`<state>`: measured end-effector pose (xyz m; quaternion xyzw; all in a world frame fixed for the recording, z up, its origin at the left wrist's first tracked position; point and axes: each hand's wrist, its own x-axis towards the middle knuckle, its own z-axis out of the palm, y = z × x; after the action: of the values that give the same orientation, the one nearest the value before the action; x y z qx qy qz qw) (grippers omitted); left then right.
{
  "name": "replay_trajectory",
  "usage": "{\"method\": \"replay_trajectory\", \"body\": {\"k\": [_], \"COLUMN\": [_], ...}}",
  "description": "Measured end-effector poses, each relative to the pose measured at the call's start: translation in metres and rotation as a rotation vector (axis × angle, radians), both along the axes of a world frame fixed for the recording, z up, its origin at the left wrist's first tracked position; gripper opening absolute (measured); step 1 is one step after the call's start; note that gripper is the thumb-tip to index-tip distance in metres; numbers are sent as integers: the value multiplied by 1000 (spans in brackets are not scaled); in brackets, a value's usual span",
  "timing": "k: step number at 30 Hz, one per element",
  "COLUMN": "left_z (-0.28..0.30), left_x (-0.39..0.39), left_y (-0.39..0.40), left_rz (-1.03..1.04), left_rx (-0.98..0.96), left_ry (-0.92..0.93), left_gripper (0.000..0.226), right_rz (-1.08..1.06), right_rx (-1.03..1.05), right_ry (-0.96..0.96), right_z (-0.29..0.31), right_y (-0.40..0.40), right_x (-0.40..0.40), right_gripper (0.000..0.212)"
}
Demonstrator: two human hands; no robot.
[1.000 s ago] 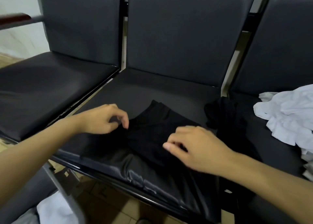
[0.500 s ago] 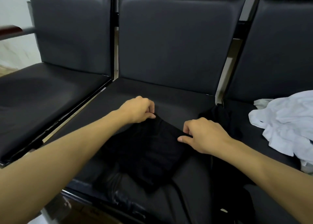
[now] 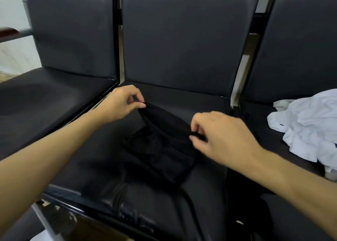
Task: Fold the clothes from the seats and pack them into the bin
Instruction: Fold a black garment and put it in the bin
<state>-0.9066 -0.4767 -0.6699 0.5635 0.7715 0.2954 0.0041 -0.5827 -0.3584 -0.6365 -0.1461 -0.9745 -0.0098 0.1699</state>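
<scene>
A black garment (image 3: 160,149) lies partly folded on the middle seat (image 3: 102,160) of a row of dark padded chairs. My left hand (image 3: 122,104) pinches the garment's far left corner and holds it raised off the seat. My right hand (image 3: 218,133) pinches the far right edge of the same garment. More black cloth (image 3: 240,186) trails off the middle seat toward the right. A crumpled white garment (image 3: 310,127) sits on the right seat. The bin is not in view.
The left seat (image 3: 45,98) has nothing on it. Chair backs (image 3: 182,40) rise right behind the garment. A wooden armrest (image 3: 7,33) sticks out at the far left. Below the front edge are metal chair legs (image 3: 43,220) and floor.
Both hands went from the garment's near part to its far edge, pinched it, and have lifted that edge off the seat; my view also shifted closer to the chair backs.
</scene>
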Motion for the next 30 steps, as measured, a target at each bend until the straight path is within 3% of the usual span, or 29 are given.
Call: {"method": "replay_trajectory", "body": {"k": [6,11,16,19,21,25,30], "left_z": [-20,-46,-42,-28,-16,-5,-26], "left_x": [10,5,3,-3,1,35,54], "left_y": [-55,-92,-86,-78,-70,-39,-16], "left_rz": [-191,-245,-231,-203,-158,-282,-419], "left_rx": [-176,-373,-396,-441,-365,-347,-514], "left_ry": [34,75,94,109,112,217,272], "left_gripper": [14,11,13,28,33,45,47], "right_rz": [324,381,418,386,336,47,-81], "right_rx": [135,145,145,155,208,228,186], "right_ry": [-112,-163,-156,-134,-133,-215,-283], "right_z": [-45,-63,-48,-37,-31,-33,-51], "right_y": [-63,-73,-77,-73,-67,-60,-61], "right_x": [19,26,21,16,14,8,-1], "right_gripper": [22,21,20,28,29,68,61]}}
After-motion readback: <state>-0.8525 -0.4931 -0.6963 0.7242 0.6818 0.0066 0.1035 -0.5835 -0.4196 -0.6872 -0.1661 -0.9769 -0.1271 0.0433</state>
